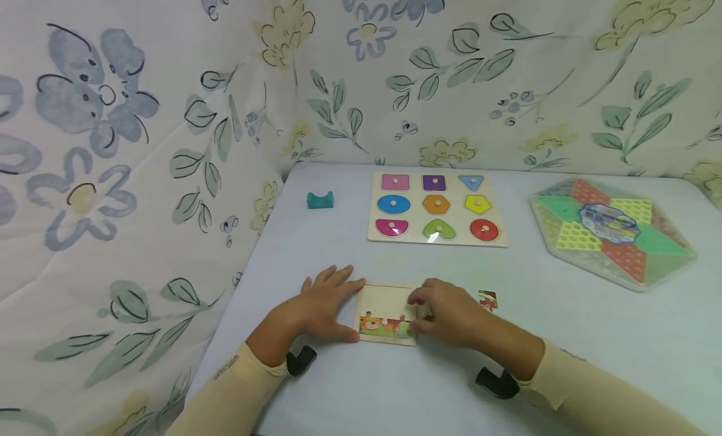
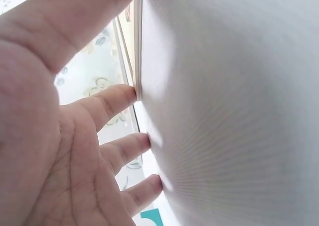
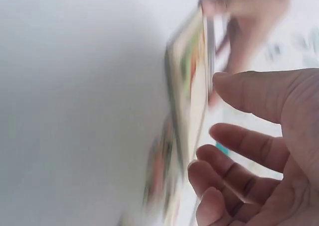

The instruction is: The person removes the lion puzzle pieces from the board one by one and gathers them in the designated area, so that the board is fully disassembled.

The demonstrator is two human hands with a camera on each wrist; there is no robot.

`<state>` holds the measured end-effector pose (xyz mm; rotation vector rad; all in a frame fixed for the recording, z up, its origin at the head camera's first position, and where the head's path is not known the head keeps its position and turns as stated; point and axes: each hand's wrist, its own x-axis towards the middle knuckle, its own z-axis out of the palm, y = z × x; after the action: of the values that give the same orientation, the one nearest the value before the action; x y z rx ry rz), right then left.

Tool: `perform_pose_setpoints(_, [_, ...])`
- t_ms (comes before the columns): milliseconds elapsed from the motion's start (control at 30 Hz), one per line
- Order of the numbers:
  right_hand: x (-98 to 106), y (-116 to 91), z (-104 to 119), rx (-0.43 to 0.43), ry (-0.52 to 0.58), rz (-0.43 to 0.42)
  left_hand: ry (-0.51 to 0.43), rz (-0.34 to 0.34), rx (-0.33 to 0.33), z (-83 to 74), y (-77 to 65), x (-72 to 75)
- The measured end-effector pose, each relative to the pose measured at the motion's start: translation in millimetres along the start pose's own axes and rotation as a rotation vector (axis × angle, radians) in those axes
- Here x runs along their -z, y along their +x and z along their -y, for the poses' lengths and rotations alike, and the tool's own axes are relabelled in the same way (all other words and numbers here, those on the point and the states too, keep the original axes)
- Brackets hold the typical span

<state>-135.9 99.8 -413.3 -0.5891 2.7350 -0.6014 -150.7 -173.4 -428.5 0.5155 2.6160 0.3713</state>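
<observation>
A small wooden puzzle tray (image 1: 383,298) lies on the white table, its lower part filled with pieces showing a cartoon animal (image 1: 379,325). My left hand (image 1: 323,307) is spread along the tray's left side, thumb and index fingertips touching its edge (image 2: 138,52). Over the tray's right edge is my right hand (image 1: 454,314), its fingers loosely bent. In the right wrist view no piece shows between that thumb and those fingers. Just beyond the right hand lies a loose picture piece (image 1: 487,300); blurred pieces (image 3: 158,173) also appear beside the tray in the right wrist view.
Behind the tray lies a board of colourful knobbed shapes (image 1: 414,204). A teal notched block (image 1: 320,201) sits at the back left. On the right is a hexagonal, multicoloured game set (image 1: 612,229). Floral cloth (image 1: 169,110) hangs along the left and back sides.
</observation>
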Motion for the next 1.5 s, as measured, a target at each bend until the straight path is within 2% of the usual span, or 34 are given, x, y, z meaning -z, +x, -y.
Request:
perform_pose_setpoints(167, [-19.6,20.5,30.5,0.132,-0.019,0.053,0.006,0.004,-0.02,-5.0,3.5,1.8])
perform_pose_setpoints(233, [-23.2,25.5,38.3,0.152,-0.021,0.065,0.002,0.003,-0.028,-7.1,4.5,2.1])
perform_pose_setpoints(467, [-29.3,28.7,48.5,0.079,0.015,0.095,0.02,0.011,-0.019,-11.1,6.0,2.0])
perform_pose_setpoints(600, [-30.9,27.3,47.9,0.06,0.08,0.066,0.028,0.006,-0.009,-10.4,6.6,1.7])
perform_pose_setpoints(933, [-26.8,25.6,37.9,0.111,0.262,-0.006,0.04,0.008,-0.002,-5.6,5.9,0.3])
perform_pose_setpoints(1100, [-8.3,17.5,27.1,0.027,0.319,-0.018,0.042,0.011,0.008,-5.6,4.6,1.0])
perform_pose_setpoints(1233, [4.1,3.0,9.5,-0.046,0.313,-0.046,0.03,0.01,0.015,-4.4,2.4,2.0])
perform_pose_setpoints(1400, [3.3,-21.3,-13.5,-0.124,0.289,-0.024,0.037,0.004,0.017,-2.3,2.0,1.5])
perform_pose_setpoints(1500, [-3.2,-32.1,-20.2,-0.133,0.29,-0.001,0.038,0.003,0.017,-1.6,3.2,0.6])
